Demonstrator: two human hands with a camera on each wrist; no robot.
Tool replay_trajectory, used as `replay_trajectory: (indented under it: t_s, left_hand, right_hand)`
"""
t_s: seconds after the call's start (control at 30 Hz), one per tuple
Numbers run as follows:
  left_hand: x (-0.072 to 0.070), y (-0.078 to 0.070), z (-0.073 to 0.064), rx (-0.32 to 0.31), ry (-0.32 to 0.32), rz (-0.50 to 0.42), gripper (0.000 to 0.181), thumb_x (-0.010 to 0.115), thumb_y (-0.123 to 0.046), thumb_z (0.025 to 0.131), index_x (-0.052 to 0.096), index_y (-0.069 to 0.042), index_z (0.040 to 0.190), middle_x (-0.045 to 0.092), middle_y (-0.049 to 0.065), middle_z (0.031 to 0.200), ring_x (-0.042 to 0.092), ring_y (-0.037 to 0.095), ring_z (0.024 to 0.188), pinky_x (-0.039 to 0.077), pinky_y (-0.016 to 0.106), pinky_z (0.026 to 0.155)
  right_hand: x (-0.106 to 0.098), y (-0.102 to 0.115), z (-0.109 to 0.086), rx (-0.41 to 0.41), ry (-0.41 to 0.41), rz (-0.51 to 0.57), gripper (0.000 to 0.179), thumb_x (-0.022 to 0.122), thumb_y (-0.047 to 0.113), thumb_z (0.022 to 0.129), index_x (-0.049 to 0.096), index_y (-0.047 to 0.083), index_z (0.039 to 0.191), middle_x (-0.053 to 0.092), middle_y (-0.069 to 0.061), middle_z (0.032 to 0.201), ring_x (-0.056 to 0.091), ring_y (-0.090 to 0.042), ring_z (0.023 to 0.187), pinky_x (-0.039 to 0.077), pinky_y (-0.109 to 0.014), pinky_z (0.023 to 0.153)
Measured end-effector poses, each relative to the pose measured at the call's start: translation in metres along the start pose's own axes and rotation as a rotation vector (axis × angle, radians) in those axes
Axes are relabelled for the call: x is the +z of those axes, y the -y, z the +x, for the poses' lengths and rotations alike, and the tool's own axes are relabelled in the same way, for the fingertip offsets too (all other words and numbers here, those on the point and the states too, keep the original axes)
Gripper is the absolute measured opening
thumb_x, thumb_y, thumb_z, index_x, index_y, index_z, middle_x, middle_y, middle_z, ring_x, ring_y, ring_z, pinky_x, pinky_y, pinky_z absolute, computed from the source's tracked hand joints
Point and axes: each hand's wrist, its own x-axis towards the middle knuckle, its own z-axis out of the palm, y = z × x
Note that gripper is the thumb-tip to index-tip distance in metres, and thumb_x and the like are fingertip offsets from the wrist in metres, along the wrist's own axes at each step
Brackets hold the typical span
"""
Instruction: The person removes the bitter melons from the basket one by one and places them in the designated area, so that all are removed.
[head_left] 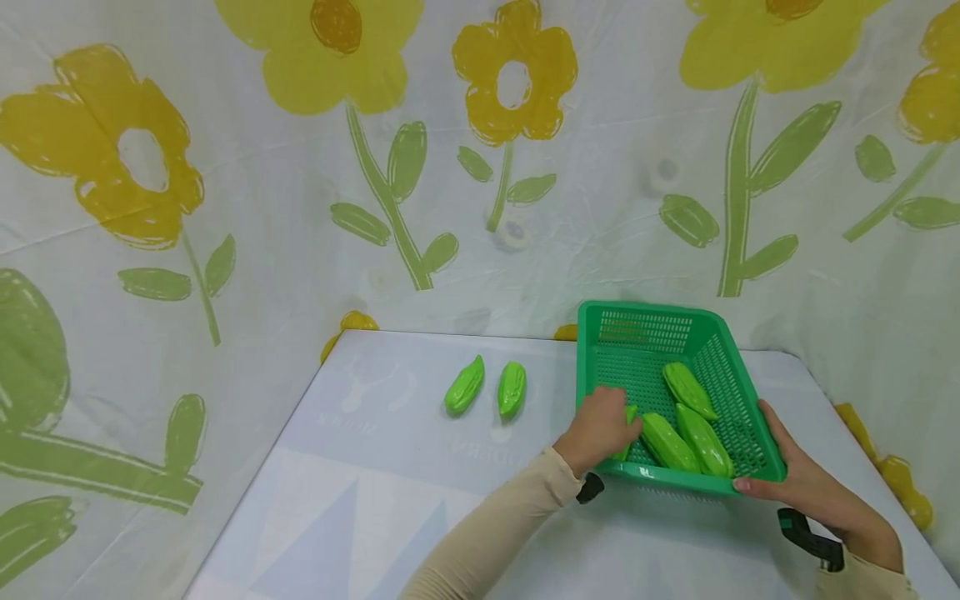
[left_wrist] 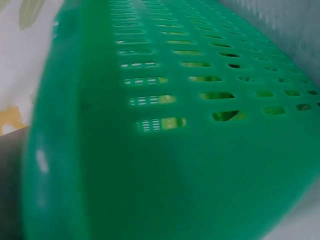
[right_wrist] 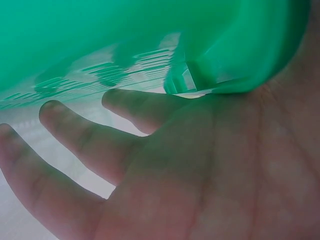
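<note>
- We're watching the left hand (head_left: 602, 427) down inside the green basket (head_left: 651, 309), at its near left corner, fingers curled on a green gourd, the held one (head_left: 622, 452), which peeks out beside and below the knuckles.
- Over on the other side, we see the right hand (head_left: 813, 492) gripping the basket's near right corner: thumb over the near rim, fingers along the outside.
- From the right wrist we get the close look, palm against the plastic and three fingers spread apart beneath the basket's edge.
- Inside the basket we count three more: the far gourd (head_left: 690, 390) toward the right wall, then the middle gourd (head_left: 703, 439) and the near gourd (head_left: 667, 443), lying side by side by the near wall.
- Out on the white table (head_left: 397, 467), left of the basket, we have a pair lying near each other but apart: the tilted gourd (head_left: 465, 386) and the straighter gourd (head_left: 512, 389).
- From the left wrist, we're up against slotted green plastic; that hand's fingers are hidden there.
</note>
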Motion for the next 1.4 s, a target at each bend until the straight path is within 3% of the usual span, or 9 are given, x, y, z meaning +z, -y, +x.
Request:
replay_trajectory:
  t_s: [0.23,0.4,0.73,1.03,1.17,1.4]
  left_hand:
    - [0.007,-0.006,0.001,-0.016,0.027,0.177,0.053,0.066,-0.015,0.097,0.032,-0.018,0.056,0.026,-0.007,0.052,0.029,0.005,0.041,0.030,0.016,0.035]
    - [0.011,-0.010,0.002,-0.039,0.041,0.232,0.054,0.066,-0.013,0.097,0.030,-0.018,0.057,0.023,-0.007,0.054,0.027,0.006,0.042,0.029,0.017,0.035]
    - [0.019,-0.011,0.007,-0.041,0.037,0.365,0.044,0.070,-0.013,0.095,0.046,-0.018,0.058,0.045,-0.005,0.053,0.038,0.006,0.042,0.034,0.018,0.035]
    - [0.022,-0.014,0.009,-0.032,0.017,0.478,0.034,0.071,-0.013,0.092,0.055,-0.019,0.062,0.062,-0.004,0.064,0.048,0.006,0.050,0.039,0.021,0.041]
    - [0.023,-0.014,0.009,-0.017,0.005,0.535,0.037,0.071,-0.016,0.093,0.053,-0.020,0.061,0.065,-0.004,0.067,0.053,0.008,0.056,0.041,0.022,0.046]
    - [0.022,-0.012,0.007,0.025,-0.013,0.531,0.040,0.070,-0.012,0.094,0.051,-0.020,0.060,0.063,-0.003,0.062,0.049,0.005,0.049,0.037,0.020,0.038]
  right_hand:
    - [0.000,-0.003,0.002,0.008,-0.004,-0.041,0.120,0.069,0.029,0.096,-0.034,0.023,0.158,-0.018,-0.042,0.163,0.010,-0.067,0.137,0.027,-0.090,0.095]
    - [0.001,-0.003,0.001,0.008,-0.005,-0.058,0.121,0.069,0.029,0.095,-0.035,0.025,0.158,-0.018,-0.042,0.163,0.012,-0.068,0.137,0.028,-0.091,0.094]
    - [0.001,-0.005,0.002,0.001,-0.003,-0.051,0.120,0.068,0.030,0.096,-0.034,0.026,0.158,-0.018,-0.041,0.164,0.012,-0.068,0.138,0.029,-0.090,0.094]
    - [0.000,0.002,0.001,0.018,0.005,-0.049,0.120,0.068,0.030,0.096,-0.034,0.021,0.158,-0.019,-0.042,0.163,0.012,-0.069,0.137,0.028,-0.091,0.094]
    - [-0.001,0.003,0.001,0.017,0.007,-0.046,0.119,0.067,0.031,0.096,-0.034,0.020,0.158,-0.019,-0.043,0.162,0.011,-0.069,0.137,0.028,-0.091,0.095]
    - [0.000,0.002,0.001,0.013,0.004,-0.054,0.119,0.067,0.030,0.097,-0.034,0.019,0.158,-0.017,-0.043,0.162,0.014,-0.068,0.136,0.029,-0.091,0.095]
